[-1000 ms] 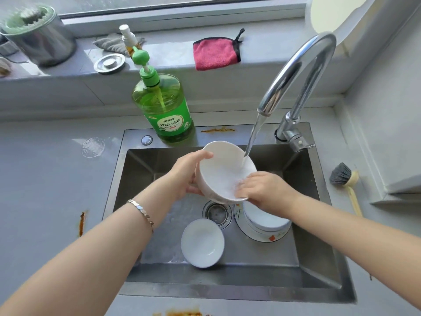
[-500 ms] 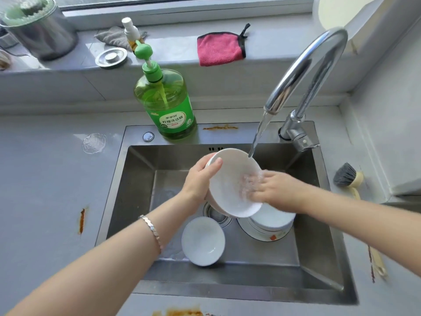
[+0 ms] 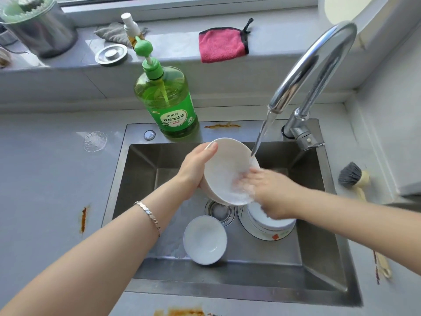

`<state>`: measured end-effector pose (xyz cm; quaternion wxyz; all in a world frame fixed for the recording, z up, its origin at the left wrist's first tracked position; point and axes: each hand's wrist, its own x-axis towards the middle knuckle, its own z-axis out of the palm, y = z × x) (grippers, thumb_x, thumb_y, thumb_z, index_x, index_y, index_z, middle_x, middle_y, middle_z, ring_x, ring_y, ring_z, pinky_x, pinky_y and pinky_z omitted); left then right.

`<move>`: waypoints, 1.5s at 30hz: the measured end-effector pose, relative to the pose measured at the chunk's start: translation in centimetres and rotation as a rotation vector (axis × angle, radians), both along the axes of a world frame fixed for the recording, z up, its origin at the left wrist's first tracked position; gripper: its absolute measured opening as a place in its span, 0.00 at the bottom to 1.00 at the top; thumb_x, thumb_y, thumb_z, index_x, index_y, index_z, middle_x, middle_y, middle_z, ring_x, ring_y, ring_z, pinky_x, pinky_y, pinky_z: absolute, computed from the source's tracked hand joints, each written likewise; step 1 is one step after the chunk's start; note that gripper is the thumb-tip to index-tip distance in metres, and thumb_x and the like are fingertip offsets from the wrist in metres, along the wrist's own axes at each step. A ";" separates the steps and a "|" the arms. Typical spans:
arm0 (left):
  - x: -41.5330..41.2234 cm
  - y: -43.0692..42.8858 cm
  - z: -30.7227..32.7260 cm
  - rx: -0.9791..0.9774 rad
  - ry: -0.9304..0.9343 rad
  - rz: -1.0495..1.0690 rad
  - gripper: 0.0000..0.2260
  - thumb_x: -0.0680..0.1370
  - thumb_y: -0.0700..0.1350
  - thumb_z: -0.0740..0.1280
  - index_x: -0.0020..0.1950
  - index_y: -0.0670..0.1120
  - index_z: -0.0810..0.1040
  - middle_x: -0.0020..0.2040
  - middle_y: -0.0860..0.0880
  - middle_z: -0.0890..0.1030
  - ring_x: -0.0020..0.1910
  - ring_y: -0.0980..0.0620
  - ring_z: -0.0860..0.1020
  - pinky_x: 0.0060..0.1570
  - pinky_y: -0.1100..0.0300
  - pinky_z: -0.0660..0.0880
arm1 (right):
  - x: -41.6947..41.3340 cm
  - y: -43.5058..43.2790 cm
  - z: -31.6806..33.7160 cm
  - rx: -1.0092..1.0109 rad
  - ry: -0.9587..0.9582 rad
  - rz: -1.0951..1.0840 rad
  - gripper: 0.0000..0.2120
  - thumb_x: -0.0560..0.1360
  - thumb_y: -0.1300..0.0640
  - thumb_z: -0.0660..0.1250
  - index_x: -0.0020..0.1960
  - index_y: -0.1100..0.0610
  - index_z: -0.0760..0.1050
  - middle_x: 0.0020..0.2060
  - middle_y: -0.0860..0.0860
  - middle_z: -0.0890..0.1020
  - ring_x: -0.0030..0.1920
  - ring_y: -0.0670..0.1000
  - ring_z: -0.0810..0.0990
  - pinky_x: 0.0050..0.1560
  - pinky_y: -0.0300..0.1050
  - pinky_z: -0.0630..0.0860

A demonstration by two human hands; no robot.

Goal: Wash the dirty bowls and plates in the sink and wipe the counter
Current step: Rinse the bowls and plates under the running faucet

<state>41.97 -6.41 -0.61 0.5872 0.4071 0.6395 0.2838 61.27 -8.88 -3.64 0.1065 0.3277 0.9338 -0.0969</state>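
Change: right hand [image 3: 273, 192] is no longer pinching the lower rim. Its fingers are now lying flat inside the white bowl [image 3: 225, 169], rubbing the wet wall, and are blurring with motion. Left hand [image 3: 193, 169] is still gripping the bowl's left side, one fingertip hooking over the rim, keeping it tilted and raised above the drain. Stream [image 3: 262, 135] from the faucet [image 3: 314, 62] is hitting the bowl's right edge, right by the rubbing fingers.

Reading: the scrub and rinse of this bowl is underway, not finished. Wiping isn't starting yet.

Counts:
- bowls: one in hand, and one small bowl [image 3: 205, 239] sitting upright on the sink [image 3: 319, 265] floor
- one stack [image 3: 271, 226] under the right wrist, with a plate at the bottom and white dishes on it. I can't tell how many.
- orange stains [image 3: 83, 220]: four showing. Three are on the surface [image 3: 45, 190] (left, front edge, right) and one is on the sink's back rim.
- one each: puddle [image 3: 95, 140], soap bottle [image 3: 168, 103], pink cloth [image 3: 222, 45], grey rag [image 3: 111, 30], brush [image 3: 352, 177]
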 end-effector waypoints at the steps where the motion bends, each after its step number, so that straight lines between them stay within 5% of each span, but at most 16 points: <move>1: 0.3 -0.1 -0.2 0.027 -0.003 0.055 0.09 0.79 0.53 0.60 0.55 0.53 0.76 0.46 0.51 0.78 0.43 0.49 0.76 0.42 0.63 0.72 | -0.8 -0.9 0.2 -0.142 0.023 -0.078 0.40 0.67 0.59 0.69 0.75 0.54 0.55 0.73 0.52 0.63 0.73 0.50 0.61 0.73 0.39 0.48; 3: 0.8 -0.5 -0.7 0.076 -0.025 0.156 0.07 0.79 0.51 0.61 0.52 0.53 0.77 0.52 0.50 0.79 0.54 0.48 0.76 0.59 0.54 0.70 | -2.6 -2.3 0.7 -0.339 0.144 -0.208 0.40 0.70 0.55 0.67 0.76 0.51 0.51 0.71 0.51 0.67 0.69 0.52 0.65 0.70 0.42 0.61; 5: 1.0 -0.9 -0.7 0.081 -0.065 0.248 0.06 0.78 0.52 0.62 0.49 0.55 0.78 0.56 0.48 0.80 0.60 0.47 0.75 0.66 0.46 0.67 | -3.7 -2.9 1.0 -0.445 0.293 -0.325 0.39 0.69 0.51 0.68 0.75 0.47 0.53 0.57 0.52 0.78 0.58 0.53 0.72 0.59 0.47 0.71; 7: 0.9 -1.2 -0.7 0.049 -0.080 0.298 0.06 0.76 0.56 0.63 0.48 0.56 0.78 0.57 0.48 0.80 0.60 0.45 0.75 0.64 0.43 0.69 | -3.6 -3.0 0.8 -0.393 0.392 -0.373 0.29 0.71 0.49 0.66 0.70 0.48 0.64 0.48 0.52 0.81 0.51 0.53 0.74 0.53 0.47 0.72; 9: 0.7 -1.4 -0.6 -0.039 -0.046 0.302 0.08 0.78 0.57 0.61 0.51 0.56 0.76 0.57 0.48 0.78 0.56 0.45 0.76 0.55 0.44 0.75 | -2.9 -3.0 0.4 -0.256 0.535 -0.409 0.14 0.72 0.50 0.65 0.55 0.54 0.77 0.43 0.54 0.82 0.46 0.56 0.78 0.47 0.48 0.72; 11: 0.4 -1.1 -0.3 -0.220 -0.007 0.278 0.12 0.79 0.57 0.59 0.58 0.53 0.71 0.57 0.46 0.76 0.53 0.44 0.76 0.43 0.47 0.77 | -2.4 -3.0 0.2 -0.271 0.658 -0.474 0.11 0.74 0.53 0.66 0.45 0.61 0.79 0.38 0.56 0.81 0.41 0.53 0.76 0.42 0.43 0.68; 14: -0.1 -0.9 0.8 -0.464 -0.013 0.190 0.19 0.77 0.59 0.59 0.62 0.49 0.70 0.55 0.42 0.77 0.51 0.40 0.78 0.46 0.42 0.78 | -3.0 -3.5 0.2 -0.557 0.800 -0.570 0.13 0.73 0.54 0.65 0.42 0.66 0.74 0.36 0.56 0.76 0.38 0.49 0.70 0.42 0.39 0.66; 17: -0.9 -0.8 1.6 -0.530 0.024 0.184 0.25 0.78 0.63 0.55 0.64 0.46 0.70 0.48 0.41 0.78 0.44 0.43 0.79 0.41 0.47 0.79 | -4.1 -3.3 0.2 -0.820 1.023 -0.729 0.08 0.75 0.57 0.63 0.42 0.62 0.72 0.35 0.51 0.74 0.37 0.45 0.70 0.41 0.40 0.67; 22: -1.4 -1.5 1.4 -0.288 0.265 0.097 0.23 0.80 0.57 0.54 0.72 0.47 0.60 0.53 0.44 0.74 0.44 0.47 0.76 0.43 0.50 0.78 | -4.2 -1.9 0.3 -1.061 1.294 -1.151 0.08 0.78 0.63 0.59 0.45 0.56 0.76 0.40 0.51 0.79 0.42 0.50 0.74 0.44 0.45 0.68; 26: -1.0 -2.5 -0.1 0.060 0.500 -0.085 0.18 0.79 0.50 0.58 0.68 0.49 0.67 0.59 0.47 0.74 0.53 0.49 0.76 0.58 0.49 0.74 | -2.2 -1.6 1.2 -0.959 1.337 -1.264 0.09 0.79 0.60 0.59 0.46 0.56 0.78 0.45 0.54 0.79 0.47 0.54 0.74 0.46 0.51 0.67; 30: 1.9 -4.0 -0.6 0.531 0.470 -0.252 0.17 0.80 0.42 0.59 0.68 0.43 0.71 0.68 0.47 0.71 0.68 0.53 0.67 0.67 0.66 0.59 | -0.1 -1.0 2.2 -0.788 1.346 -1.295 0.10 0.79 0.57 0.59 0.44 0.55 0.79 0.42 0.54 0.79 0.44 0.53 0.74 0.43 0.50 0.69; 33: 4.9 -3.9 -1.0 0.782 0.483 -0.441 0.21 0.80 0.46 0.55 0.72 0.42 0.67 0.74 0.45 0.63 0.74 0.55 0.57 0.71 0.64 0.50 | 0.4 -0.7 2.8 -0.751 1.372 -1.309 0.10 0.79 0.57 0.60 0.44 0.55 0.79 0.42 0.55 0.80 0.43 0.54 0.76 0.45 0.52 0.72; 36: 6.6 -1.6 -0.8 0.691 0.411 -0.343 0.22 0.81 0.49 0.52 0.74 0.44 0.62 0.75 0.52 0.58 0.73 0.61 0.50 0.72 0.63 0.47 | 0.4 -1.0 3.2 -0.781 1.428 -1.296 0.10 0.78 0.59 0.60 0.43 0.56 0.78 0.40 0.54 0.80 0.41 0.52 0.76 0.43 0.48 0.73; 39: 7.2 0.2 -0.2 0.418 0.275 -0.133 0.20 0.83 0.48 0.50 0.74 0.44 0.63 0.74 0.48 0.63 0.74 0.55 0.58 0.70 0.63 0.51 | 0.2 -1.3 3.3 -0.795 1.438 -1.305 0.10 0.78 0.59 0.59 0.42 0.57 0.77 0.38 0.54 0.78 0.39 0.50 0.74 0.38 0.45 0.71; 45: 7.9 -1.1 -1.3 0.657 0.536 -0.361 0.26 0.79 0.54 0.44 0.73 0.48 0.66 0.74 0.47 0.64 0.75 0.47 0.57 0.74 0.55 0.49 | -0.3 -0.9 3.4 -0.751 1.390 -1.309 0.09 0.79 0.58 0.60 0.43 0.59 0.76 0.37 0.53 0.78 0.38 0.49 0.75 0.36 0.42 0.73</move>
